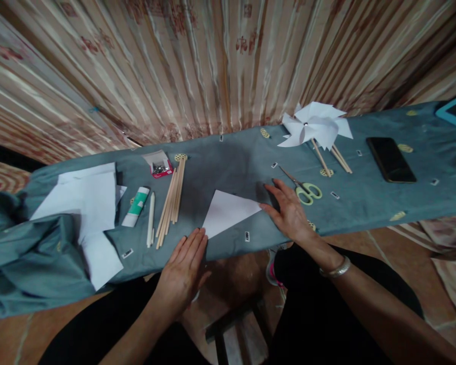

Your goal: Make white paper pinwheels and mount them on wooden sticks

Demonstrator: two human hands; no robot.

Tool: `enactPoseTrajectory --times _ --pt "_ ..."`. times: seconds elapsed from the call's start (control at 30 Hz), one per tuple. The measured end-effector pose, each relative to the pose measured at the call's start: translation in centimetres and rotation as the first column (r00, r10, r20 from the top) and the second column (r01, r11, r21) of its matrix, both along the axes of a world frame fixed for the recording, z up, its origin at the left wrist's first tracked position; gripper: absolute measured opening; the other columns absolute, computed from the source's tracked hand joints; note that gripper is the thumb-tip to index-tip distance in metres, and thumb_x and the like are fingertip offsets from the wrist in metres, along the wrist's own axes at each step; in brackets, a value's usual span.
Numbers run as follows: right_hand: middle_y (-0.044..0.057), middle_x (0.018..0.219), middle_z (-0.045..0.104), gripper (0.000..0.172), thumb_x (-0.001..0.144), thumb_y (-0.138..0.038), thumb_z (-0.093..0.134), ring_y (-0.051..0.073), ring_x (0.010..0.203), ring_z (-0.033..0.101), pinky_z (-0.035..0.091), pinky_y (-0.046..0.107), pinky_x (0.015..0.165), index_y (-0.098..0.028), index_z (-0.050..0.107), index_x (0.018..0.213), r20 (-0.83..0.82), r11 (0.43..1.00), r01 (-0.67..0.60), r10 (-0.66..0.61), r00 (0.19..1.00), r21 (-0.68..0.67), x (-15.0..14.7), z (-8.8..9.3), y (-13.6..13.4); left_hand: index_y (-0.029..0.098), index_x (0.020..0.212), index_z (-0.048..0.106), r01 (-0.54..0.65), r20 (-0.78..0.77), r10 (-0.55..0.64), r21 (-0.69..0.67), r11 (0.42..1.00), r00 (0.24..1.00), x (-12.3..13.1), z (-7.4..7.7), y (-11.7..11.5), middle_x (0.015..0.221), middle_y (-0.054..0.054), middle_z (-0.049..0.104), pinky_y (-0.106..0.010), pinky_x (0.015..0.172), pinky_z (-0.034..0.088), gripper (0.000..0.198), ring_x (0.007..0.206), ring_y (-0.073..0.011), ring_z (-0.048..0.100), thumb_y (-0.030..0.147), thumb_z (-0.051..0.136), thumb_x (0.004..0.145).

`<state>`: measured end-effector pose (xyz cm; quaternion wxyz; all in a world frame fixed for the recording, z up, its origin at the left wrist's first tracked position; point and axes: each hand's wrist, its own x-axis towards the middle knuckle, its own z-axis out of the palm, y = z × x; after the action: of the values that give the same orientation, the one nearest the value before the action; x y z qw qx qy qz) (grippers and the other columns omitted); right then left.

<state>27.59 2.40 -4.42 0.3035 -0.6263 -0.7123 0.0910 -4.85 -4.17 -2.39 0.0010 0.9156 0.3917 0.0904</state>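
A white sheet of paper folded into a triangle lies on the blue-grey cloth covering the bench. My left hand lies flat with fingers stretched out, its fingertips touching the triangle's lower left corner. My right hand rests open, fingers spread, at the triangle's right tip. Green-handled scissors lie just right of my right hand.
Left of the paper lie several wooden sticks, a white pen, a glue stick, a small box of pins and loose white sheets. White paper pinwheels and a black phone lie at the right. A curtain hangs behind.
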Motion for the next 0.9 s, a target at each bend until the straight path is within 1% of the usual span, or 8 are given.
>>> enactPoseTrajectory --times 0.1,0.23,0.33,0.5,0.6,0.7,0.8,0.9 --pt "0.019 0.147 0.049 0.053 0.094 -0.049 0.050 0.035 0.137 0.046 0.038 0.056 0.112 -0.016 0.057 0.135 -0.005 1.000 -0.005 0.005 1.000 0.003 0.1 -0.1 0.0 0.009 0.155 0.014 -0.003 0.007 0.003 0.012 1.000 1.000 -1.0 0.1 -0.7 0.145 -0.023 0.052 -0.051 0.108 0.046 0.075 0.137 -0.0331 0.047 0.025 0.053 0.093" --pt "0.016 0.148 0.048 0.049 0.094 -0.046 0.050 0.035 0.137 0.045 0.037 0.058 0.111 -0.019 0.057 0.135 -0.013 1.000 -0.019 0.019 1.000 -0.010 0.1 -0.1 0.0 0.009 0.155 0.017 -0.030 0.046 0.028 0.045 0.999 0.999 -1.4 0.0 -1.5 0.142 -0.024 0.054 -0.052 0.104 0.049 0.074 0.134 -0.0356 0.051 0.023 0.053 0.092" --pt "0.015 0.147 0.050 0.045 0.095 -0.042 0.049 0.035 0.136 0.046 0.038 0.058 0.110 -0.020 0.058 0.133 -0.019 1.000 -0.015 0.015 1.000 -0.001 0.1 -0.2 0.0 0.008 0.152 0.024 -0.050 0.091 0.044 0.067 0.997 0.995 -1.6 0.0 -1.9 0.140 -0.025 0.055 -0.051 0.103 0.050 0.068 0.133 -0.0355 0.051 0.021 0.054 0.092" --pt "0.018 0.138 0.058 0.040 0.098 -0.031 0.040 0.032 0.129 0.053 0.042 0.055 0.109 -0.014 0.062 0.127 -0.034 0.998 0.021 -0.019 0.999 0.061 -0.6 0.3 0.6 0.013 0.137 0.044 -0.111 0.187 0.098 0.055 0.992 0.977 -1.5 0.7 -1.4 0.130 -0.020 0.061 -0.045 0.100 0.052 0.046 0.124 -0.0299 0.058 0.021 0.055 0.093" --pt "0.017 0.135 0.060 0.040 0.098 -0.031 0.040 0.029 0.128 0.055 0.043 0.053 0.109 -0.013 0.060 0.128 -0.078 0.998 -0.026 0.031 0.996 0.064 -1.6 1.1 1.2 0.015 0.134 0.046 -0.180 0.272 0.172 0.003 0.984 0.947 -0.8 1.2 -0.6 0.127 -0.017 0.061 -0.045 0.100 0.051 0.041 0.121 -0.0288 0.058 0.025 0.054 0.095" --pt "0.019 0.140 0.056 0.045 0.094 -0.039 0.052 0.033 0.132 0.052 0.043 0.056 0.108 -0.014 0.059 0.131 -0.054 0.993 -0.120 0.119 0.991 -0.012 -3.2 1.7 2.1 0.018 0.133 0.046 -0.235 0.346 0.242 -0.063 0.970 0.906 0.1 1.5 0.5 0.124 -0.014 0.061 -0.044 0.101 0.050 0.040 0.119 -0.0270 0.058 0.027 0.053 0.096" --pt "0.019 0.147 0.049 0.057 0.082 -0.049 0.069 0.039 0.136 0.047 0.041 0.059 0.108 -0.016 0.062 0.129 0.005 0.972 -0.192 0.194 0.981 -0.134 -4.8 2.1 3.0 0.020 0.135 0.046 -0.287 0.402 0.322 -0.147 0.947 0.857 1.0 1.4 1.7 0.130 -0.014 0.058 -0.047 0.104 0.049 0.040 0.123 -0.0274 0.056 0.032 0.050 0.097" --pt "0.019 0.148 0.048 0.062 0.070 -0.050 0.080 0.040 0.137 0.046 0.041 0.059 0.109 -0.019 0.066 0.122 -0.015 0.954 -0.233 0.235 0.972 -0.188 -5.9 2.3 3.8 0.019 0.138 0.045 -0.305 0.447 0.398 -0.269 0.914 0.801 1.8 1.3 2.9 0.136 -0.015 0.055 -0.050 0.108 0.045 0.045 0.129 -0.0285 0.053 0.037 0.049 0.097"
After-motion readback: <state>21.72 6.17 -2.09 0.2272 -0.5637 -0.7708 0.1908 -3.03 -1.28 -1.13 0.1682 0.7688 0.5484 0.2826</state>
